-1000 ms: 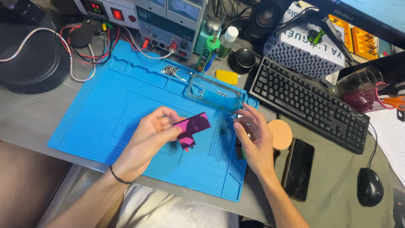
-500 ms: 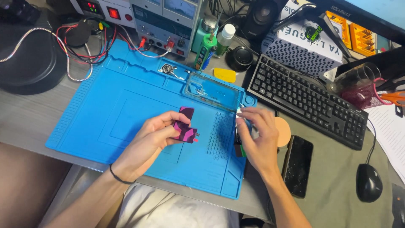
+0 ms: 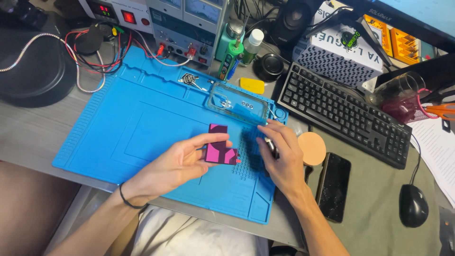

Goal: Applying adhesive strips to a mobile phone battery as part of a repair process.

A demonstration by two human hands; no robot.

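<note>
2 hands: left hand [image 3: 177, 163], right hand [image 3: 280, 159]. 1 pink part [image 3: 219, 150], 1 blue mat [image 3: 142, 118], 1 keyboard [image 3: 343, 114], 1 mouse [image 3: 413, 205], 1 phone [image 3: 333, 186].

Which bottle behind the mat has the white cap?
The small green bottle, rightmost of the group beside the black speaker. The teal bottle to its left has a metallic cap instead.

A black keyboard [image 3: 345, 113] lies beyond the right hand [image 3: 279, 159], with a round tan pad [image 3: 312, 148] just beside that hand and a dark phone [image 3: 333, 186] past it. Farther right sits a black mouse [image 3: 413, 205]. A clear case [image 3: 237, 103] (small parts inside) rests beyond the fingertips.
</note>
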